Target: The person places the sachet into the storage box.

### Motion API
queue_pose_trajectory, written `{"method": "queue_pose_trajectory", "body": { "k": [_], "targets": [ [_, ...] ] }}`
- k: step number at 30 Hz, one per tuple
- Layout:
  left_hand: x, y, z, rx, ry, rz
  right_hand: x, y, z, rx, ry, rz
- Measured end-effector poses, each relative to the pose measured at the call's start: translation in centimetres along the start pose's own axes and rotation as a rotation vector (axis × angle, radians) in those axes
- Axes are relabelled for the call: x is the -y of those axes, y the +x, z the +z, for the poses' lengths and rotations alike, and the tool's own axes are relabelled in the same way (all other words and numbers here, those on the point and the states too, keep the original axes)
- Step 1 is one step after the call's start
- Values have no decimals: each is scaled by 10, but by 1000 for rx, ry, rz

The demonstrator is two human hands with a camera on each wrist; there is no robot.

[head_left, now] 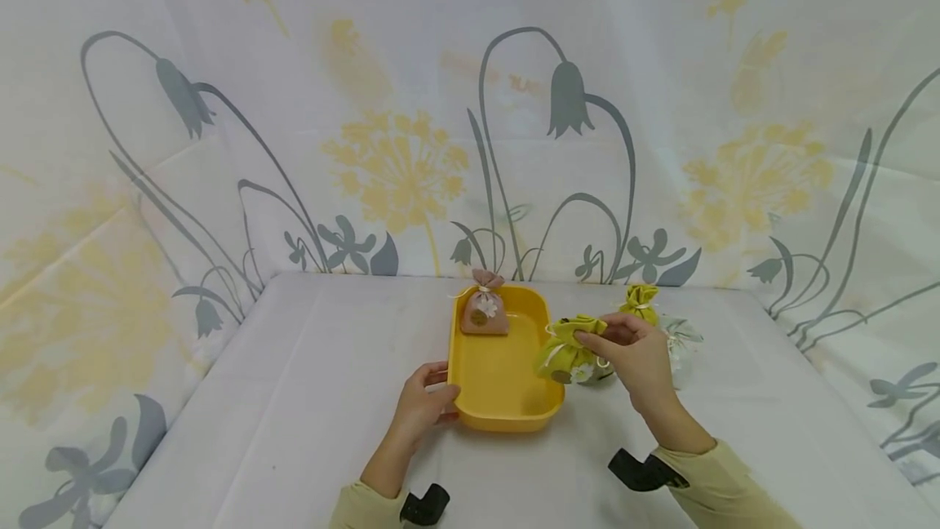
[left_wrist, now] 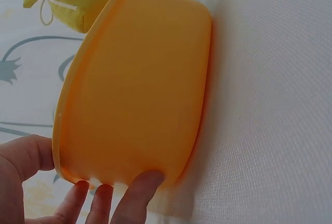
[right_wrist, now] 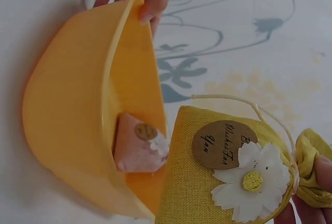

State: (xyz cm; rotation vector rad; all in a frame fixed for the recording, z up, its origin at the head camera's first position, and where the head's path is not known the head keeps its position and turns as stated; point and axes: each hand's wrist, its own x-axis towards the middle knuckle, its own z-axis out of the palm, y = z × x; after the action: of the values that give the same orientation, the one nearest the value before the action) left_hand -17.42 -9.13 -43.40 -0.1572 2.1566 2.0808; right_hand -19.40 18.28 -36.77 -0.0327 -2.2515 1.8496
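A yellow plastic basin [head_left: 507, 423] stands on the white table, with a pink drawstring pouch [head_left: 485, 317] at its far left corner inside. My left hand [head_left: 422, 406] grips the basin's left side, thumb at the rim and fingers against the outer wall [left_wrist: 129, 94]. Over the basin's right edge hangs a yellow-green drawstring pouch [head_left: 565, 353], which my right hand [head_left: 639, 357] pinches by its gathered top. A white fabric flower [right_wrist: 252, 180] and a round brown tag [right_wrist: 220, 143] decorate this pouch's front.
Right of the basin, another yellow pouch [head_left: 642, 300] and a pale pouch [head_left: 685, 337] stand partly behind my right hand. A greyish pouch [head_left: 600, 375] shows beneath the held one. Flower-printed cloth [head_left: 411, 64] hangs at the table's back edge.
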Motion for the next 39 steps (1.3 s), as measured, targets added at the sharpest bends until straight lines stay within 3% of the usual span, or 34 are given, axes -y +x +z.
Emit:
{"method": "queue_pose_trajectory", "body": {
  "k": [8,19,25,31,39],
  "targets": [
    [19,12,-1,-18,14,5,1,6,21,34,-3,35],
    [18,10,-2,-4,-7,14,-7,17,57,90,12,68],
    [-3,-4,1,4,0,5,-3,27,73,135,65,125],
    [15,10,-2,3,-9,15,-2,41,86,145,73,158],
    [17,11,-1,-9,0,6,-7,58,104,148,91,178]
  ]
}}
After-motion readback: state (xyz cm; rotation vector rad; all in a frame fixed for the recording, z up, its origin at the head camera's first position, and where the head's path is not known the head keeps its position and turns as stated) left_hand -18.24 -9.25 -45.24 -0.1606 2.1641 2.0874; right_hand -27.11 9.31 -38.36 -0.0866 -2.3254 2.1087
